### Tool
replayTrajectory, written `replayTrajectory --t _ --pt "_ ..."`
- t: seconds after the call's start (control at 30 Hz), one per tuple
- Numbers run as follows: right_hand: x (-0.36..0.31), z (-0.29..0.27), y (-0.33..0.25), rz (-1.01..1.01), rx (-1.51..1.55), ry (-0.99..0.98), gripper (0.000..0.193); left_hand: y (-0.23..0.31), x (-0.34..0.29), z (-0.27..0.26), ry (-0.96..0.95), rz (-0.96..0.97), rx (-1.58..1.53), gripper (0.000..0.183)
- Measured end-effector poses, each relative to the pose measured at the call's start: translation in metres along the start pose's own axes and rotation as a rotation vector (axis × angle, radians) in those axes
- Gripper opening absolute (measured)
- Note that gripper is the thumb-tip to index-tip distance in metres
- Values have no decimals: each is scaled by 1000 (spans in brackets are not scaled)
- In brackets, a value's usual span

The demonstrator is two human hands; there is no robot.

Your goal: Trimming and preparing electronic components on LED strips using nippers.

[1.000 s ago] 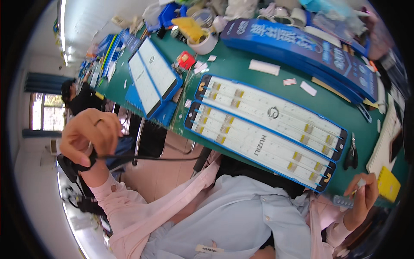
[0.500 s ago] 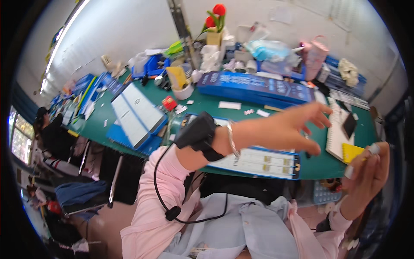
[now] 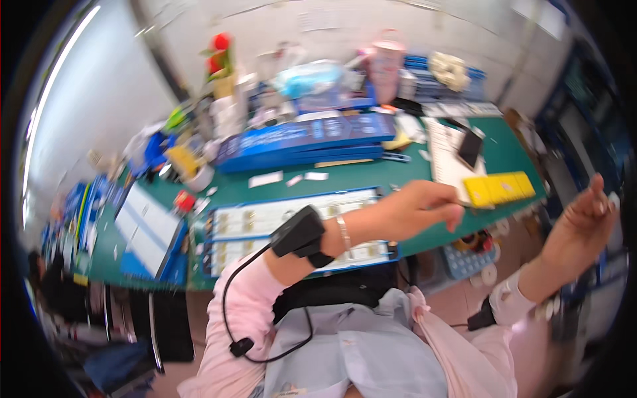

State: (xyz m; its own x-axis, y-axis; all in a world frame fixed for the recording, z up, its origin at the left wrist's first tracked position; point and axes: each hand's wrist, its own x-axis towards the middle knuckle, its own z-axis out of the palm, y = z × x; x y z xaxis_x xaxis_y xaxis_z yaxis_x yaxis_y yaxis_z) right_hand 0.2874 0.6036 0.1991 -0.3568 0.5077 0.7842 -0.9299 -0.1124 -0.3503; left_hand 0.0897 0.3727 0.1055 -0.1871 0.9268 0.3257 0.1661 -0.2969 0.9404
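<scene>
My left hand hangs over the front right of the green table, slightly blurred. Its fingers curl loosely, the thumb stands apart, and nothing shows between them. Just beyond it lies a row of yellow square pads. Under my left forearm rests a blue-edged white panel with small gold-coloured rectangles. Past the table's right edge, my right hand is raised with its fingertips bunched. A whitish bit shows at the tips; whether it is held or worn cannot be made out.
Behind the panel lie long blue boxes. A spiral notebook carries a dark phone-like slab. At left stand a white pot and tilted white-and-blue panels. A pink tumbler stands at the back.
The view has swung to the right. My left hand's spread fingers have curled in. My right hand has moved off the yellow pads, which now show as a longer row.
</scene>
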Motion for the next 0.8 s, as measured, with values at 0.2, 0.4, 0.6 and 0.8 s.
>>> replayTrajectory --t 0.2,0.4,0.6,0.8 --pt "-1 -15 -29 -145 -346 -76 20 -36 48 -2 -88 -89 156 26" --pt "0 -48 -56 -261 -575 5 26 -62 78 12 -194 -204 54 30" --pt "1 -71 -77 -325 -794 194 28 -68 83 13 -261 -229 362 34" --pt "-10 -21 -44 45 -843 -123 24 -35 63 22 -115 -82 652 62"
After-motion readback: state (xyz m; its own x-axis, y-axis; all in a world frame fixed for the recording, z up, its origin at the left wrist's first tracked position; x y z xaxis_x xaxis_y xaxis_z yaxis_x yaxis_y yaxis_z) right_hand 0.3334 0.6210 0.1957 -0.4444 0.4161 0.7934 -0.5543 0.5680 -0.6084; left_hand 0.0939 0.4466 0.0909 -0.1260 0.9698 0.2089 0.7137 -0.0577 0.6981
